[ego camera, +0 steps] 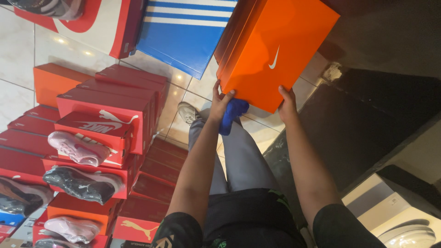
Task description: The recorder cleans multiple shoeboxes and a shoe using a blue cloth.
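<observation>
Orange shoebox (275, 50) gripped at both near corners, left hand (222, 102) fingers also pinching blue cloth (233, 115), right hand (287, 104) clamped; probably light, stiff cardboard, slick-sided.

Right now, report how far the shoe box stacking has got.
Done: red boxes stand stacked at left, with a pink shoe and a black shoe on top. In hand: both hands hold the orange box, the left hand also pinching a blue cloth, the right hand at its lower edge. Left: that box is not set down.
</observation>
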